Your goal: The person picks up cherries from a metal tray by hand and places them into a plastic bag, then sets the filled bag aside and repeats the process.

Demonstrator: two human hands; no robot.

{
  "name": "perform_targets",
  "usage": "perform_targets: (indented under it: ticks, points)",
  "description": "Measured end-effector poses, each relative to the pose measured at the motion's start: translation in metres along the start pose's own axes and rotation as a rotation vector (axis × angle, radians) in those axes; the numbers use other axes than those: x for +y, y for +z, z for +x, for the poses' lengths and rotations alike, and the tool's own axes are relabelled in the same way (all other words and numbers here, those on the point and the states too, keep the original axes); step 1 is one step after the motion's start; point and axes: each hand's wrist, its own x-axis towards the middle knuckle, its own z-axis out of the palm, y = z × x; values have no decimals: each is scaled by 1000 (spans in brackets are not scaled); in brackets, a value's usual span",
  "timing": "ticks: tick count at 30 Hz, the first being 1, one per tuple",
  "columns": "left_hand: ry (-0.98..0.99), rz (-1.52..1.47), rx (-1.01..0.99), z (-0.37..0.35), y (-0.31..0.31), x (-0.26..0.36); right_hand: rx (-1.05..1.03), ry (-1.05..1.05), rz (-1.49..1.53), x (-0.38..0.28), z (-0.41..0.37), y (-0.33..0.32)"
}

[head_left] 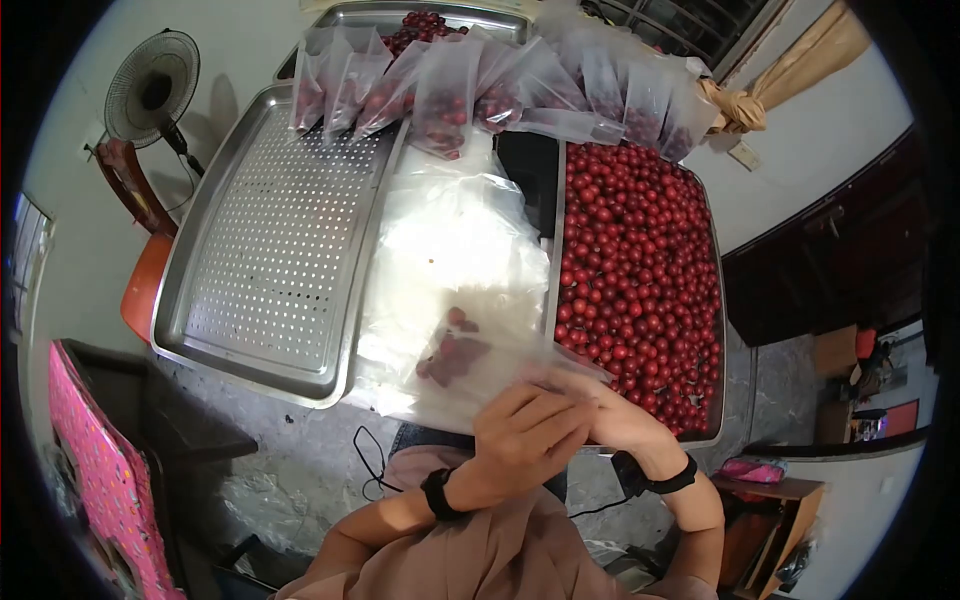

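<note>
While the clear plastic bag (492, 366) of round, dark-red fruit (455, 352) lies crosswise, its filled end sits forward-left of the right hand (612, 415), nearer the left hand (530, 425); whether their fingers clamp it cannot be determined.

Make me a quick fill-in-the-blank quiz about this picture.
The fruits in the plastic bag nearest the left hand are coloured ____.
The left wristband is ____.
The left metal tray has many small ____.
The fan stands nearer the picture's ____ edge than its right.

red; black; holes; left
</note>
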Motion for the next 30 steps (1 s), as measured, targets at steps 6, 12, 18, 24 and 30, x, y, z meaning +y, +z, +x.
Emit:
perform_targets:
  ticks: [6,12,18,24,30]
  points:
    - [15,-2,-13,-4,3,3,103,164,284,11,14,-5]
    - [17,-20,10,0,1,4,138,69,358,5,15,5]
    - [15,-27,8,0,-1,1,111,45,428,18,21,1]
    - [-2,-30,-5,3,-7,0,145,39,472,2,22,14]
    - [-5,15,-50,13,-20,7,-177,19,854,38,34,-3]
